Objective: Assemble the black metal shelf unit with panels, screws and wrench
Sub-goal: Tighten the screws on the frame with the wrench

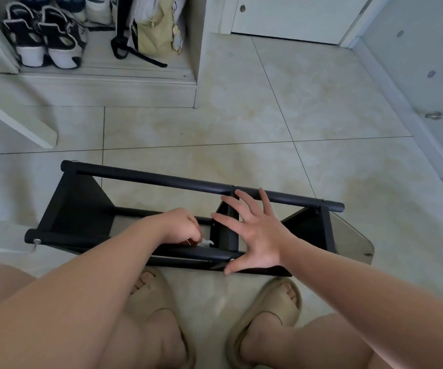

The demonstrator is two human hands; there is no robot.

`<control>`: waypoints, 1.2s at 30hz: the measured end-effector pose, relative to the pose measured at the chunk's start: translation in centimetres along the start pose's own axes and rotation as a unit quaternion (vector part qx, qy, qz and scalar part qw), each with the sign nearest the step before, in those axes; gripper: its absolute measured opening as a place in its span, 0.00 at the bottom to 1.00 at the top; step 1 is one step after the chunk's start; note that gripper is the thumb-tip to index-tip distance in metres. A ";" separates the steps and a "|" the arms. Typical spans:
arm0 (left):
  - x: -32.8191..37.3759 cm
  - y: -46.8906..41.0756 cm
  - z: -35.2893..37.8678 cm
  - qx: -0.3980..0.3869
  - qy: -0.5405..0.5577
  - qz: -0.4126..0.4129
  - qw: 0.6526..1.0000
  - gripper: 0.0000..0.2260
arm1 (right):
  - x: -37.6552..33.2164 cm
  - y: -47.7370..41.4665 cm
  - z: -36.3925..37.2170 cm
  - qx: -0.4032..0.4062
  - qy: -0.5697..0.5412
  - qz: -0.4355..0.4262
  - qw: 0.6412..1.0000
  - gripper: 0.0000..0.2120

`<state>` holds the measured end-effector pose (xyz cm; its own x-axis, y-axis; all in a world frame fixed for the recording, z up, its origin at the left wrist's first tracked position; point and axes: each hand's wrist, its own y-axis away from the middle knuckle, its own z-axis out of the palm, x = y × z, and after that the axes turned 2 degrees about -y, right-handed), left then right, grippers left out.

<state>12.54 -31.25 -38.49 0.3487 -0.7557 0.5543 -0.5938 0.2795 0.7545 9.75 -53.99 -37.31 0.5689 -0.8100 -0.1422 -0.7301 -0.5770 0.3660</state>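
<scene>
Viewing through the head camera, I see the black metal shelf unit (145, 179) lying on its side on the tiled floor (268, 123), just beyond my two sandals (156, 294).

Its far tube runs from left to right, and a near tube runs alongside it, closer to my feet. Three dark panels stand between the tubes: a left panel (76, 209), a middle panel (228, 241) and a right panel (308, 227). A silver screw (37, 241) sticks out of the near tube's left end.

My left hand (180, 225) is curled into a fist beside the middle panel, just above the near tube. It grips a small pale wrench (207, 243), whose open end points toward the foot of that panel. Something reddish shows under the fist; I cannot tell what it is.

My right hand (255, 233) is spread flat with straight fingers and holds nothing. Its thumb touches the near tube, and its fingertips reach over the middle panel toward the far tube.

At the floor's far left edge, an open cabinet holds black-and-white shoes (44, 35) and a pale yellow bag (156, 30).
</scene>
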 end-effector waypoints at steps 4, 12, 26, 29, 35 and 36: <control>0.1 0.0 0.2 -0.017 -0.010 -0.002 1.000 0.05 | 0.1 -0.3 0.2 0.011 -0.020 0.001 1.000 0.54; -0.3 0.0 0.5 -0.038 -0.011 -0.013 0.999 0.12 | -0.6 0.0 0.4 -0.006 -0.004 0.054 0.998 0.62; 1.8 0.2 1.3 -0.056 0.100 0.032 0.993 0.05 | -0.5 0.0 0.5 0.006 -0.016 0.049 0.999 0.59; 1.8 0.1 1.3 -0.077 0.161 0.022 0.984 0.02 | -0.5 0.0 0.6 0.010 -0.022 0.048 0.999 0.58; 1.9 0.2 1.4 -0.058 0.221 0.000 0.974 0.08 | -0.5 0.0 0.6 0.017 -0.023 0.046 0.999 0.58; 2.0 0.2 1.5 -0.047 0.224 -0.006 0.973 0.08 | -0.4 0.0 0.6 0.018 -0.023 0.046 0.999 0.58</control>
<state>12.02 -33.62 -37.78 0.6483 -0.4309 0.6277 -0.5268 0.3413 0.7785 9.25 -53.71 -37.80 0.4815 -0.8631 -0.1525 -0.7921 -0.5030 0.3457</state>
